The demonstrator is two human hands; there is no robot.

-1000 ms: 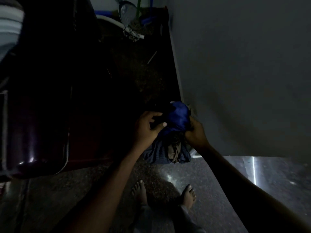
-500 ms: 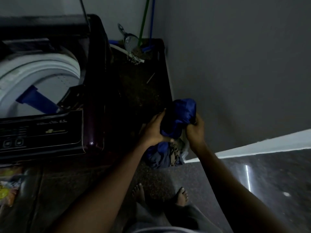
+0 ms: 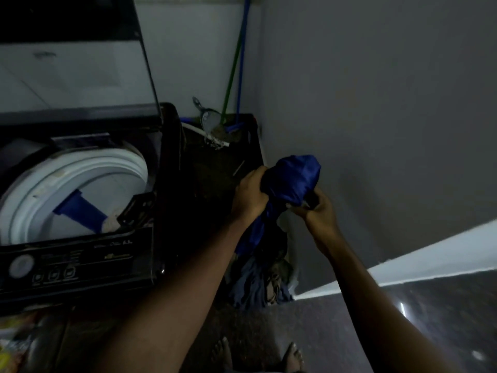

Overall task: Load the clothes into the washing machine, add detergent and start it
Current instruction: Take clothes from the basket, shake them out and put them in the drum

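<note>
Dim light, view down from the head.

Far left: top-loading washing machine (image 3: pixel 166 184), dark casing, lid (image 3: pixel 72 63) raised upright at the back. White drum (image 3: pixel 80 168) rim exposed. A blue piece (image 3: pixel 80 211) lies slanted inside the drum; what it is cannot be told. Control panel (image 3: pixel 102 254) along the front edge, with a round dial (image 3: pixel 21 265) at its left end and a row of buttons (image 3: pixel 53 273) just beside it. Print on the panel is too small to read. Bottom-left corner: a blurred yellow packet (image 3: pixel 8 345).

Gap between machine and wall: white hose (image 3: pixel 199 130) on the floor, a metal scoop (image 3: pixel 208 118) near it. A green handle (image 3: pixel 231 76) and a blue handle (image 3: pixel 242 63) lean together in the corner.

Centre: left hand (image 3: pixel 250 195) has its fingers curled round the left side of a bunched blue garment (image 3: pixel 295 176). Right hand (image 3: pixel 316 211) grips the same bundle from below on the right, fingers closed into the cloth. The garment is held in the air, right of the machine and well apart from the drum, close to the grey wall (image 3: pixel 390 103). A tail of it hangs down from the left hand.

Directly below the hands: heap of clothes (image 3: pixel 255 284) on the floor by the wall. Whether the tail touches the heap cannot be told.

Bottom centre: two bare feet (image 3: pixel 223 352) on the dark floor (image 3: pixel 349 319). Right: white skirting (image 3: pixel 443 251) along the base of the wall.
</note>
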